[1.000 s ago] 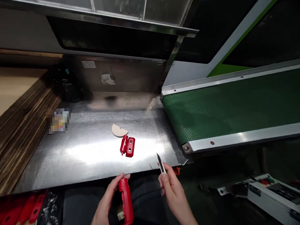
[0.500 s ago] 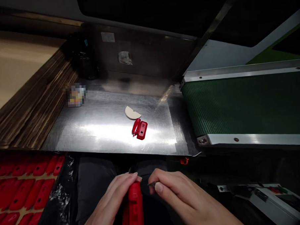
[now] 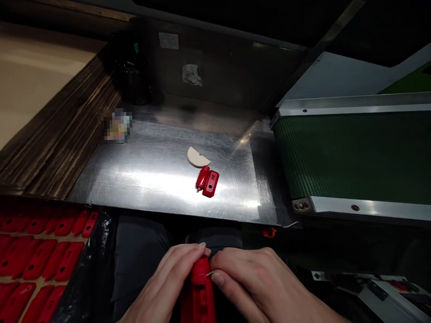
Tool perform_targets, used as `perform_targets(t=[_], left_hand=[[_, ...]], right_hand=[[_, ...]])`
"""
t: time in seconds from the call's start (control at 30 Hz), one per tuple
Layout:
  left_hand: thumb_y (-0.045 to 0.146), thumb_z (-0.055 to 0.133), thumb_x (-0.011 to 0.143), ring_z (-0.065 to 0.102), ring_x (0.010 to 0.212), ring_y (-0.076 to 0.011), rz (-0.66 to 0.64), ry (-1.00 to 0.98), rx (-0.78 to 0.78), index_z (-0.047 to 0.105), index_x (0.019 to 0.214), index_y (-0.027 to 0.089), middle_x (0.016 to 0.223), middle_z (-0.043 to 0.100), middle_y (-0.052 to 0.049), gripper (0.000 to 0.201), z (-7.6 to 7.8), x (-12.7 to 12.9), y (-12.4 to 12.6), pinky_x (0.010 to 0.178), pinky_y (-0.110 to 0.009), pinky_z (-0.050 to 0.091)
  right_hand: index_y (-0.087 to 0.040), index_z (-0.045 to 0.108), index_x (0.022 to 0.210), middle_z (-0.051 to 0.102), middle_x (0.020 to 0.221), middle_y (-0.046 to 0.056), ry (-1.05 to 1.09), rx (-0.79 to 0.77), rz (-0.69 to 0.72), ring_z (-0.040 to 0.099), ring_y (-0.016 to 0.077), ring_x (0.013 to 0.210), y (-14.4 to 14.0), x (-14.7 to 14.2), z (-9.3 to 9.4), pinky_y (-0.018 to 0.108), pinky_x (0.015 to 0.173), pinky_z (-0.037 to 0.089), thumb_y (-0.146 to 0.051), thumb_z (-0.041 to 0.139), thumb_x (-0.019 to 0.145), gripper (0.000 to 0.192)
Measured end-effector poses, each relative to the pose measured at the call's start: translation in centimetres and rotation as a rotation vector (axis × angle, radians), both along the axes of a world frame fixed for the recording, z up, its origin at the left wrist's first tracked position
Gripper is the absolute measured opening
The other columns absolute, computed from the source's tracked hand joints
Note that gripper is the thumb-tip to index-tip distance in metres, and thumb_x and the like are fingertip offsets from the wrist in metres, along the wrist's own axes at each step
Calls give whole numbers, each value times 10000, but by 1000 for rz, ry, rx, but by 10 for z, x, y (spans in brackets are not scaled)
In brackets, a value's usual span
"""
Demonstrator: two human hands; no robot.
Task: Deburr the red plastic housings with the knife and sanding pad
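Low in the view, the left hand (image 3: 160,292) grips a long red plastic part (image 3: 198,300) upright over the lap, fingers wrapped round its upper end. The right hand (image 3: 249,284) closes in from the other side, its fingertips pinched on a thin blade (image 3: 209,274) whose tip touches the top of the red part; little of the blade shows.

Beyond the hands, on the counter (image 3: 148,178), a small red hinged piece (image 3: 208,181) lies just beside a pale half-round disc (image 3: 197,157), the two close to touching. Farther back and to the left sits a small blurred packet (image 3: 117,126), and behind it a dark container (image 3: 133,79) stands in the corner. Nothing lies between the hands and the counter's near edge.

To the left, below the counter's level, a tray of red parts (image 3: 30,250) in rows is lined with black plastic film (image 3: 88,281). A stack of flat cardboard sheets (image 3: 57,135) rises along the counter's left side. On the right a green conveyor belt (image 3: 361,155) with metal rails butts against the counter. The counter itself is brushed steel, bright with glare in the middle; the surroundings are dim, with a dark metal back wall (image 3: 215,71).
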State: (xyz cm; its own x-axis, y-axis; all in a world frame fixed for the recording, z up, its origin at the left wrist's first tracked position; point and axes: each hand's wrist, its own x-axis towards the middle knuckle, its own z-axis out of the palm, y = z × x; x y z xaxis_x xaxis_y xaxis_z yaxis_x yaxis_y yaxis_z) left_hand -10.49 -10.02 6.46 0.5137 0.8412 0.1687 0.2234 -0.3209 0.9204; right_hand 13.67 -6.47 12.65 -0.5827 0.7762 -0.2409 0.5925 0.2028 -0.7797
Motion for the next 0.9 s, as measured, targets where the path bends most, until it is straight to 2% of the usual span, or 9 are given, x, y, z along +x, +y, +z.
perform_targets(t=[0.17,0.37,0.47,0.63,0.9], left_hand=[[425,898,845,585,1435,-405,29,24,24,235,1729,360,1582,584,-139,1106,1,2,-1,1206,-493,520],[345,893,856,563,1462,-375,10,30,18,193,1733,377,1615,558,-110,1122,2,-1,0,1225,-448,501],[319,920,830,545,1478,-363,6,35,20,168,1736,389,1639,532,-88,1179,2,-1,-2,1232,-431,496],[317,926,820,573,1446,-376,65,31,35,221,1730,360,1625,547,-103,1152,5,2,-6,1211,-452,521],[264,932,781,569,1463,-378,64,68,51,236,1722,356,1653,539,-82,1175,-2,1,-11,1249,-472,485]], right_hand=[[-244,569,937,640,840,-38,10,55,-3,560,114,641,-4,-1,-4,252,592,389,-364,378,1181,333],[-236,606,1022,660,870,-16,26,81,-1,600,122,677,-6,-1,-10,238,612,429,-340,371,1177,300],[-225,603,1000,655,857,-1,7,98,2,607,131,673,-8,-1,-10,239,611,447,-339,346,1179,333],[-224,585,951,653,854,4,-13,133,10,603,134,655,-10,-2,-7,246,593,444,-331,334,1181,357],[-237,597,1010,686,887,9,-41,13,45,624,147,667,-9,0,1,261,611,440,-382,323,1181,354]])
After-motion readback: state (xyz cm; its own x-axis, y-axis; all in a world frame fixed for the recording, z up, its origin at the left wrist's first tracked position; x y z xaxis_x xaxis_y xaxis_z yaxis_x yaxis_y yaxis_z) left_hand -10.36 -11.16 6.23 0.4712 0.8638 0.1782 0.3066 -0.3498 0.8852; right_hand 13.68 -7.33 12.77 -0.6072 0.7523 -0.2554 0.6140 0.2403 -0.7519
